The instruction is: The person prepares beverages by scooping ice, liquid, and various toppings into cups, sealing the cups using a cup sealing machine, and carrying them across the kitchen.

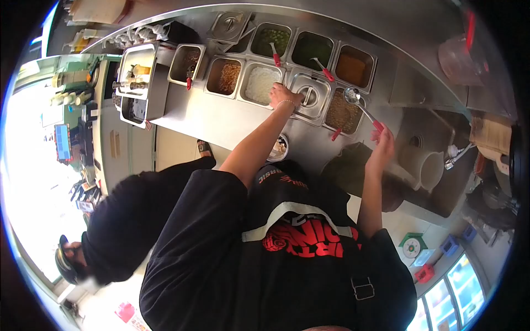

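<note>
My left hand (285,96) reaches to the edge between a steel pan of white chopped food (258,83) and a lidded steel pan (310,95); its fingers are bent and what they touch or hold is hard to make out. My right hand (382,143) grips the red handle of a metal ladle (351,96), whose bowl is over the corner of a pan of brownish food (341,112). A white bowl (280,148) with food in it stands at the counter's front edge, partly behind my left forearm.
Pans of green food (270,41), dark green liquid (312,52), orange sauce (353,67) and brown bits (225,77) line the counter (193,113). A sink (417,138) and white container (428,168) are right. A person in black (132,215) stands left.
</note>
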A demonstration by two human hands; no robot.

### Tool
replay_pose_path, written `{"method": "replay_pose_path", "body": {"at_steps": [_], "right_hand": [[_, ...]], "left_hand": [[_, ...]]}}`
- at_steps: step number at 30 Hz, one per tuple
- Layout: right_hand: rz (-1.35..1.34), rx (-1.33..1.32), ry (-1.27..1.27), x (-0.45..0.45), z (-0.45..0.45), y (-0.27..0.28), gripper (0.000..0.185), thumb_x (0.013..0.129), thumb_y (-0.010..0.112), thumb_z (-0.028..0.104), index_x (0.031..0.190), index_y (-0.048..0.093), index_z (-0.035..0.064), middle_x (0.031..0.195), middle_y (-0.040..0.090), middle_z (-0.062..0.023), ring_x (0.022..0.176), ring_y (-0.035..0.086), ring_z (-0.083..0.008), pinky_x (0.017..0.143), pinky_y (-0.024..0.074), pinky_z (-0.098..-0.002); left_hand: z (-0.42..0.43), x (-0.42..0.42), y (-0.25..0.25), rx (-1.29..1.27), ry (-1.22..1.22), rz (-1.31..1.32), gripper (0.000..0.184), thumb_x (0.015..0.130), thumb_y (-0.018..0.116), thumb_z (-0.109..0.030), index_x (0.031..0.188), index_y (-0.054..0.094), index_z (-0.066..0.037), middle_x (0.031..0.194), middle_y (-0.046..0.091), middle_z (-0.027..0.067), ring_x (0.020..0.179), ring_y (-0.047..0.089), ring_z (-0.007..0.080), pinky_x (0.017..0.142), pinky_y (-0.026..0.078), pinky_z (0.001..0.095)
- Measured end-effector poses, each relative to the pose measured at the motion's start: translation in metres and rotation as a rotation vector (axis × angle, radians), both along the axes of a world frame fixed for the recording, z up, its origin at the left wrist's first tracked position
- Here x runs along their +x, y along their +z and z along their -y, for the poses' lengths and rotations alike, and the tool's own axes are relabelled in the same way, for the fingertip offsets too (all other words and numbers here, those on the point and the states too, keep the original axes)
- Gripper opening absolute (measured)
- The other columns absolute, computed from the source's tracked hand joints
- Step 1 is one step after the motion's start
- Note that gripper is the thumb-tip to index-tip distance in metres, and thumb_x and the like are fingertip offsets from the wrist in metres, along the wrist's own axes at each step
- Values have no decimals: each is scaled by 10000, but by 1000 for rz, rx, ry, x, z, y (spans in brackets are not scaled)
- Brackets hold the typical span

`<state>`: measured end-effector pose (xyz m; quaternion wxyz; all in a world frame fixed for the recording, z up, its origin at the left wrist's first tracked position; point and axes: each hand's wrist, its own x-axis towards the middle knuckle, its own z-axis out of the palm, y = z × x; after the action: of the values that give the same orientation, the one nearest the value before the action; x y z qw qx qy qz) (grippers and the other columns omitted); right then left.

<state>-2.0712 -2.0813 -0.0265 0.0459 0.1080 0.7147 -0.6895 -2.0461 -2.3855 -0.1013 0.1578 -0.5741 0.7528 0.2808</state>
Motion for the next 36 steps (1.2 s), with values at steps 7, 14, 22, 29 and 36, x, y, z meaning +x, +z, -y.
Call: {"method": "replay_pose_path", "body": {"at_steps": [7,14,22,29,36], "right_hand": [[3,31,23,-3,1,0,304,1065,534,234,1187,680,-3,904,699,-52,769,567,-104,751,463,-272],[-16,58,25,4,-7,3,319,1055,529,241,1214,693,19,910,697,-19,771,559,-78,733,405,-255],[-54,143,17,6,-19,8,310,1069,523,237,1190,674,-6,902,697,-57,769,573,-108,749,467,-276],[-78,137,-11,12,-24,7,285,1065,529,209,1181,678,-5,899,696,-64,768,582,-113,757,482,-280],[-50,186,-69,13,-19,-8,320,1067,550,261,1203,674,-1,961,725,-70,828,651,-126,794,516,-287]], "left_hand": [[-7,-4,-8,26,0,-121,859,647,901,-363,1302,461,-23,1353,561,169,1295,531,352,1062,492,417],[-2,-19,-4,100,-105,-153,787,621,909,-360,1236,544,-30,1196,687,189,1141,672,330,981,550,415],[21,-16,-20,212,-147,-191,846,578,896,-388,1269,599,-2,1265,675,211,1168,668,335,993,543,393],[30,-10,-46,274,-210,-212,896,599,880,-430,1308,557,13,1218,685,235,1146,675,347,959,553,401],[64,-5,-48,282,-366,-337,932,621,903,-420,1298,531,103,1219,681,242,1135,671,284,944,553,378]]}}
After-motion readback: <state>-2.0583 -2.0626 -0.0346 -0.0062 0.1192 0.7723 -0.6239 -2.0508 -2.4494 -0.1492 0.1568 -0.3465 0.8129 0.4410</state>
